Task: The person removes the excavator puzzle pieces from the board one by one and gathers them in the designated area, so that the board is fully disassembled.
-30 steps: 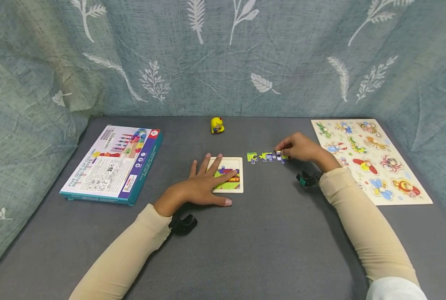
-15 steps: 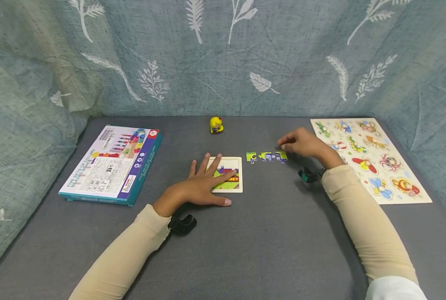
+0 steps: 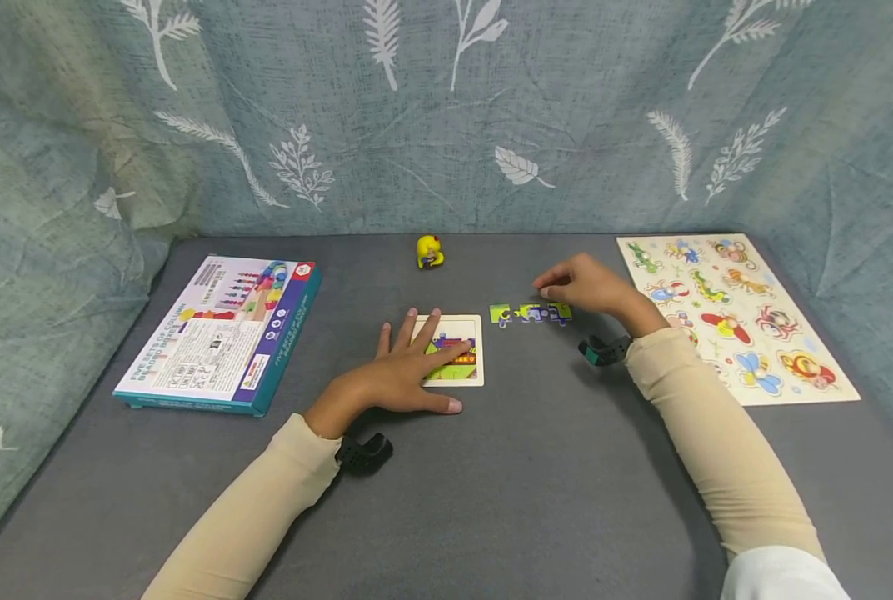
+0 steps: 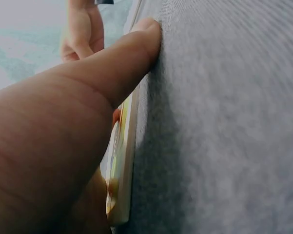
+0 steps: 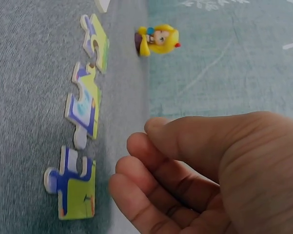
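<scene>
Your right hand (image 3: 589,282) is hovering just beyond the row of pieces, thumb tip and forefinger tip nearly meeting or lightly touching, the other fingers curling loosely, and you're holding nothing that the right wrist view is showing. The relation that's counting: the three pieces are lying below your right fingertips and on your near side of them, flat on the table (image 3: 491,500). Their row is running left to right, long axis across your front. Your fingertips are hanging about level with the gap between the middle piece (image 3: 531,313) and the right piece (image 3: 560,313), while the left piece (image 3: 500,315) is sitting at the end nearest the frame (image 3: 480,354). The middle piece is pointing a tab toward the right one's notch, a small gap showing between them.

Your right hand is clearly the nearer one. Your left hand (image 3: 397,375) is spreading wide, fingers straight, reaching over the frame and gripping nothing; it's covering the frame's left side, and your thumb is lying along the near side, on the table. The frame's right edge is facing the row, just beside it.

Around you, the toy (image 3: 429,252) is standing beyond the frame, the box (image 3: 192,333) is lying well off to the left, and your right forearm is crossing the board's (image 3: 742,302) near left part.
</scene>
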A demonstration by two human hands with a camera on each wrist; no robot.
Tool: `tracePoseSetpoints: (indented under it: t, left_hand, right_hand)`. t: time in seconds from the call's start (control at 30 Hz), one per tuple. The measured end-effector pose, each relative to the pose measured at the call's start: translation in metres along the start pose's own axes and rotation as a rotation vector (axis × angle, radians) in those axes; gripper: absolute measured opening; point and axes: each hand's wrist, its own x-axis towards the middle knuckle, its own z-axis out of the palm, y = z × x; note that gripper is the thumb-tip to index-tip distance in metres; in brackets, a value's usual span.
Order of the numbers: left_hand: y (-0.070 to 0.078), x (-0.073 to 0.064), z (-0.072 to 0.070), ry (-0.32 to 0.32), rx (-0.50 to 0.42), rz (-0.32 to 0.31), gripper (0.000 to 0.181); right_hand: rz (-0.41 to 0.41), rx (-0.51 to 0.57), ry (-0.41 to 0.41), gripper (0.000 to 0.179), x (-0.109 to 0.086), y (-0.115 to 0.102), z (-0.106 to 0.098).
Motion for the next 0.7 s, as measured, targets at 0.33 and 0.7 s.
tracePoseSetpoints:
  t: [0.33,0.7]
  left_hand:
    - [0.006,-0.005,-0.002,-0.025,0.007,-0.047,0.088]
    - [0.004,-0.016,-0.008,-0.034,0.036,-0.036,0.087]
  right_hand:
    - [-0.017,0.002,-0.016,0.028,0.014,-0.025,0.005]
    - [-0.070,0.030,-0.090,0.028,0.030,-0.050,0.022]
